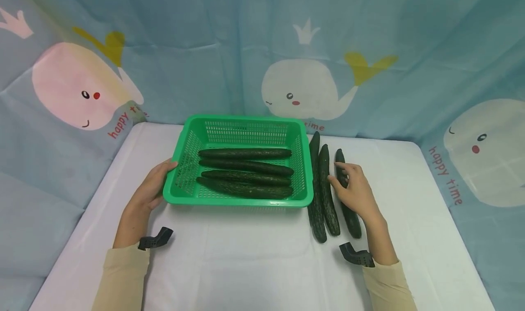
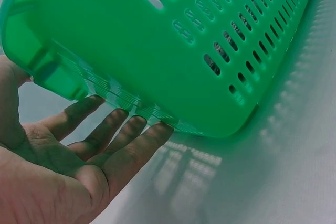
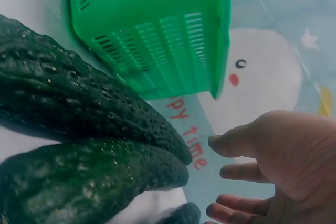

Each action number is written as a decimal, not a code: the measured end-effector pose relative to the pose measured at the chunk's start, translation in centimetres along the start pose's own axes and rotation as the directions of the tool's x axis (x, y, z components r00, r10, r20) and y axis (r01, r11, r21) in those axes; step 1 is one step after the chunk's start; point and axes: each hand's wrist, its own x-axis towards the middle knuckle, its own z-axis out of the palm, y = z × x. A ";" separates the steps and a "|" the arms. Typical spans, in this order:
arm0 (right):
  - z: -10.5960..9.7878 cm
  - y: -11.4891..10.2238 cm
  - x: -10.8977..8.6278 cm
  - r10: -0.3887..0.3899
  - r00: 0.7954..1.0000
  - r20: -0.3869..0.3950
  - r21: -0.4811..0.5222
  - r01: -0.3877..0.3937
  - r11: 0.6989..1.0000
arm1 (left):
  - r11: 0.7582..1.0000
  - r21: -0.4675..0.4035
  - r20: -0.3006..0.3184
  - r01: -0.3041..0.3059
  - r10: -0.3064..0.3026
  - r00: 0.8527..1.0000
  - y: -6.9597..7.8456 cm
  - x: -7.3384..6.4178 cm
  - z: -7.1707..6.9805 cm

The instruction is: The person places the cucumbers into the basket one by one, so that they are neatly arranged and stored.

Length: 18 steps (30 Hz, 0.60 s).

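Note:
A green plastic basket (image 1: 238,202) with slotted walls stands on the white table, holding several dark green cucumbers (image 1: 245,154) laid side by side. My left hand (image 1: 152,186) holds its left end, thumb at the rim and fingers (image 2: 139,142) against the outer wall; the thumb tip is hidden in the left wrist view. Right of the basket lie three cucumbers: one beside its wall (image 1: 316,211), a middle one (image 1: 326,197) and a rightmost one (image 1: 352,224). Over the rightmost one hovers my right hand (image 1: 353,188), thumb and fingers apart with nothing between them.
A light blue curtain (image 1: 229,51) printed with whales hangs behind the table and along both sides. The white tablecloth (image 1: 246,261) extends in front of the basket. Each wrist carries a black camera mount (image 1: 356,256).

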 end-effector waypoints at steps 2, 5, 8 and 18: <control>-0.2 0.1 0.0 0.007 1.000 -0.008 -0.012 -0.007 1.000 | 1.000 -0.001 0.002 -0.007 0.007 1.000 0.0 0.0 0.0; -0.2 0.2 -0.1 0.024 1.000 -0.006 -0.036 -0.024 0.999 | 1.000 -0.005 0.002 -0.007 0.007 1.000 0.0 0.0 0.1; -0.2 0.4 -0.2 0.047 0.999 0.006 -0.060 -0.046 0.997 | 1.000 -0.003 -0.001 -0.004 0.004 1.000 0.0 -0.1 0.1; -0.2 1.0 -0.2 0.130 0.989 0.067 -0.111 -0.122 0.986 | 1.000 0.010 -0.007 -0.003 0.003 1.000 0.1 -0.1 0.1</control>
